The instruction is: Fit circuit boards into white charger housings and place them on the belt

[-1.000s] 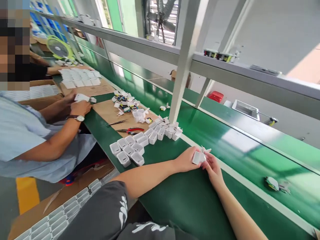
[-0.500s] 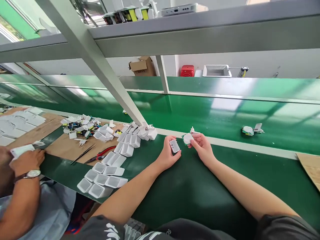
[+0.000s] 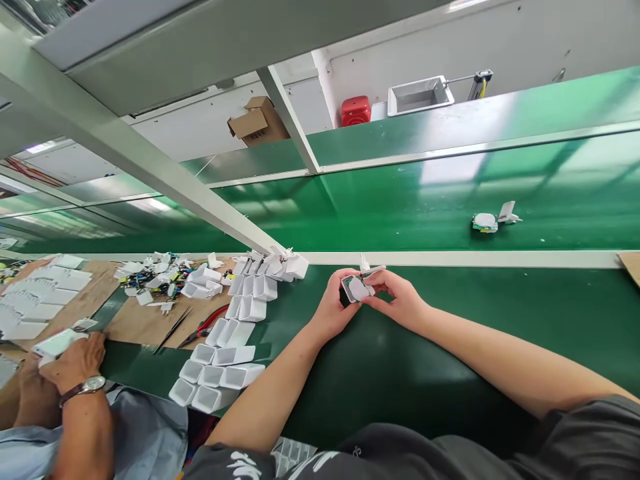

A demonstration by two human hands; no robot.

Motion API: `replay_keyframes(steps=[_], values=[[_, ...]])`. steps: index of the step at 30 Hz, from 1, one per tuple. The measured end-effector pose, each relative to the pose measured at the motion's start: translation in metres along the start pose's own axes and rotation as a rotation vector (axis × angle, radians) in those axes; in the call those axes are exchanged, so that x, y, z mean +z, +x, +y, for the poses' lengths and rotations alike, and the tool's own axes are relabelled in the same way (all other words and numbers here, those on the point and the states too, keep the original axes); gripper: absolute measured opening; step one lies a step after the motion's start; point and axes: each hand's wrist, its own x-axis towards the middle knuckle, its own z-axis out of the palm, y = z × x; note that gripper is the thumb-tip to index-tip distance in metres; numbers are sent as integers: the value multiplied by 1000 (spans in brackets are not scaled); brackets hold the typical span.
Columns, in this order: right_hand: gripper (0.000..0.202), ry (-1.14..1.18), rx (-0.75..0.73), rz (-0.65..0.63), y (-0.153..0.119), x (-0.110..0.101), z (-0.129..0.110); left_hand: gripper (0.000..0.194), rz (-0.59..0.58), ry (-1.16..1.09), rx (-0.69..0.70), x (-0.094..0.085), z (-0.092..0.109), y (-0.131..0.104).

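My left hand [image 3: 330, 308] is wrapped round a small white plastic housing [image 3: 344, 285], its open end facing up. In my right hand [image 3: 400, 301], thumb and fingers pinch a circuit board assembly [image 3: 358, 289] with a pale rounded cover and a green edge. A white plug piece [image 3: 365, 263] sticks up beside it. The assembly lies at the mouth of the housing; how far inside it sits I cannot tell. Both hands are close together above the green bench [image 3: 380, 373]. Rows of empty white housings [image 3: 240, 377] stand left of my left forearm.
A co-worker's hands [image 3: 75, 363] hold a white housing at the left. Pliers [image 3: 204, 327], tweezers [image 3: 173, 330] and a heap of board assemblies [image 3: 160, 277] lie on cardboard. Another assembly [image 3: 485, 223] sits on the green belt [image 3: 400, 220]. A slanting metal post [image 3: 200, 200] crosses the left side.
My right hand has moved left and brought the circuit board assembly to the housing in my left hand. The view has tilted and shifted. The co-worker's hands remain on a white housing.
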Motion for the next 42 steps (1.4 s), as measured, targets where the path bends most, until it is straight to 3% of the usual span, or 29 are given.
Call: replay_keyframes(steps=[9,14,32,37,42], values=[[23,-187,-104,-26,-2,-3,-10,53,32,47,29,0,-1,-5],[32,-248,-152,-48,-6,-3,-10,58,49,57,60,0,-4,-6],[43,-401,-354,-137,-3,-5,-13,49,19,64,105,-2,-1,-6],[43,-482,-475,-105,-2,-4,-14,49,3,59,111,-2,-3,-5],[44,-486,-472,-103,-2,-3,-14,47,1,70,121,-2,-2,-5]])
